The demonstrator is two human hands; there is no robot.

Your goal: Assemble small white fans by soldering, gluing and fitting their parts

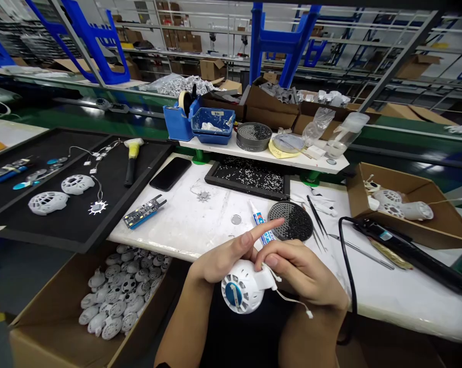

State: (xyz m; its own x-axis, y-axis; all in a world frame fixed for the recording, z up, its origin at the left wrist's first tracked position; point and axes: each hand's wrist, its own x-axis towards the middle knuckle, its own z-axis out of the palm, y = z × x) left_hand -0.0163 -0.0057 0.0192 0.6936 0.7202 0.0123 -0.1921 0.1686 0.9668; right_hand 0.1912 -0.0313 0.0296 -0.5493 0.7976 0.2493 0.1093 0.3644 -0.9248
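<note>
1. White round housing (250, 302), one piece: held by us above the near edge of the white table (200, 232), a blue disc (233, 294) on its face, a short neck on its right side.
2. Left hand (221, 258), ours: grasping the housing from the left and above, index finger extended to the right.
3. Right hand (309, 271), ours: fingers curled at the housing's neck, beside a thin white cable (292, 298) with a small connector at its end. We cannot tell exactly which part the fingertips pinch.
4. Glue-like tube (258, 217), blue and white: on the table just beyond our hands, partly hidden.
5. Round dish (284, 213) of black grains: right of the tube, with dark tweezers (316, 212) farther right.
6. Black tray (231, 176) of small white pieces: at the far side of the table.
7. Black phone (170, 174) and blue-backed circuit board (143, 211): table's left side, the board nearer us.
8. Cardboard box (43, 327), many white housings within: near left, below the table.
9. Open carton (441, 225), several white parts within: far right.
10. Black corded tool (415, 255): lying at the right, nearer us than the carton.
</note>
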